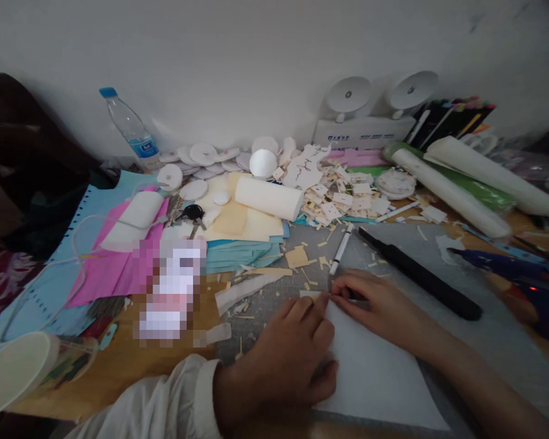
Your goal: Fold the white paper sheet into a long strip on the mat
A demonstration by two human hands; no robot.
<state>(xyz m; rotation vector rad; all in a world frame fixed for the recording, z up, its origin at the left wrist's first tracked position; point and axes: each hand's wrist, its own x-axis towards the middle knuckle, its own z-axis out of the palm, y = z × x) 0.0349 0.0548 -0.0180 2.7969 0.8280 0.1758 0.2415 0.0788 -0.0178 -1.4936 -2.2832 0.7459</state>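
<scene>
A white sheet of paper [379, 372] lies on the grey mat under both hands. My left hand [297, 350] rests at the sheet's left side with its fingers curled, holding the paper near its upper edge. Coming in from the right, my right hand [370, 302] is closed in a pinch of thumb and forefinger near the left fingertips; whatever is between them is too small to tell. A white pen [341, 249] lies just beyond the right hand. To its right is a long black tool [421, 274].
Paper scraps and small cream pieces [343, 198] are heaped behind the mat. A phone [174, 292], keys [193, 213], a paper cup [18, 372] and a bottle [130, 131] stand or lie left. A blue glue gun [512, 271] is at right.
</scene>
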